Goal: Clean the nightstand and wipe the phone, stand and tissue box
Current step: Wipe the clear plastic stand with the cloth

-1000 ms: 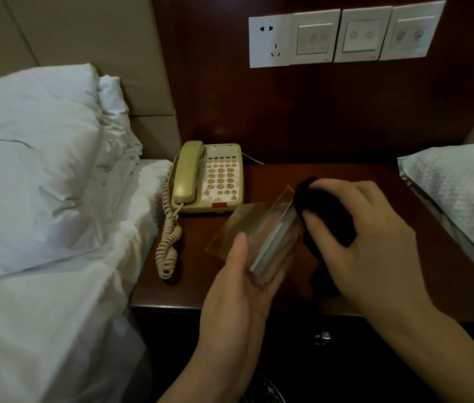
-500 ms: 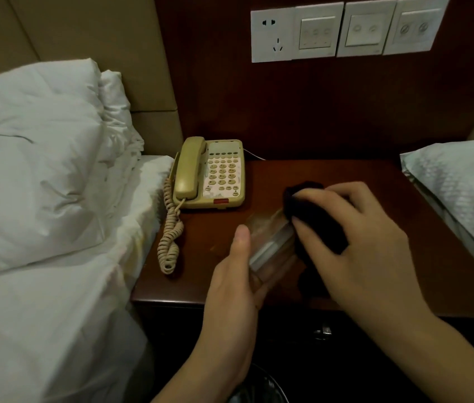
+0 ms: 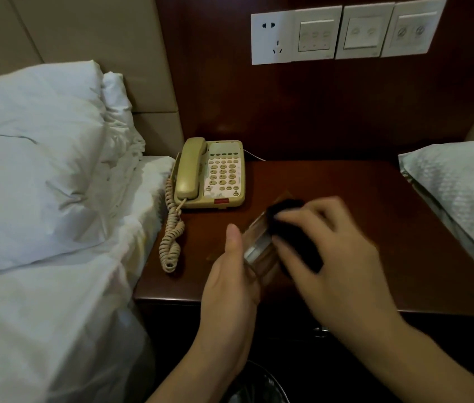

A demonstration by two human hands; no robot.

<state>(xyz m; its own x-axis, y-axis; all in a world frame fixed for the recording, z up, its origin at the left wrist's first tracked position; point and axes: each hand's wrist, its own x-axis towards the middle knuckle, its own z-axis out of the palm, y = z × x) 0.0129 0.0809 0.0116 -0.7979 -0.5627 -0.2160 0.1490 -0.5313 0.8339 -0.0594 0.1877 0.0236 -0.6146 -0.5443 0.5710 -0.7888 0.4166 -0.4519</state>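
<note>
My left hand [image 3: 230, 274] holds a clear acrylic stand [image 3: 257, 242] above the front of the dark wooden nightstand [image 3: 375, 216], thumb along its left side. My right hand [image 3: 334, 251] grips a black cloth [image 3: 291, 228] and presses it against the stand's right face; this hand is blurred by motion. A beige corded phone [image 3: 211, 173] sits at the nightstand's back left, its coiled cord [image 3: 171, 228] trailing down the left edge. No tissue box is in view.
A bed with white pillows [image 3: 35, 158] and a white duvet fills the left. Another pillow [image 3: 462, 193] overhangs the nightstand's right edge. A socket and switch panel [image 3: 343, 33] is on the wall behind. A dark bin [image 3: 259, 385] stands below, between my forearms.
My right hand has slid the cloth along the stand and is now blurred. The stand has tilted more edge-on in my left hand.
</note>
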